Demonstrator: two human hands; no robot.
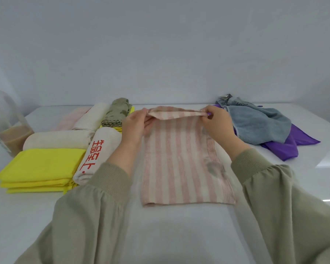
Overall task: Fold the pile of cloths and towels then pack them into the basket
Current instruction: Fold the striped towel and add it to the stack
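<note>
- From my remote seat I see the striped towel, pink and cream, lying lengthwise at the middle of the white worktop, its near end flat and its far end lifted.
- The left hand has its grip closed on the far left corner, thumb on top; the fingers underneath are hidden by the cloth.
- The right hand pinches the far right corner. A small purple speck shows by its fingertips, and I cannot tell what it is.
- A dark smudge marks the towel's right side; I cannot make out whether it is print or a stain.
- To the left lie folded pieces: a stack of yellow cloths, a white towel with red characters whose near end my left sleeve covers, and a cream rolled towel behind the yellow stack.
- Further back sit a second cream towel, a pale pink towel that is washed out and hard to read, and an olive patterned cloth with a sliver of yellow under it.
- To the right is the unfolded heap: a grey-blue towel lies over a purple cloth, hiding most of it, and a grey printed cloth peeks out behind.
- A clear plastic bottle holding brownish liquid stands at the far left, cut off by the frame edge.
</note>
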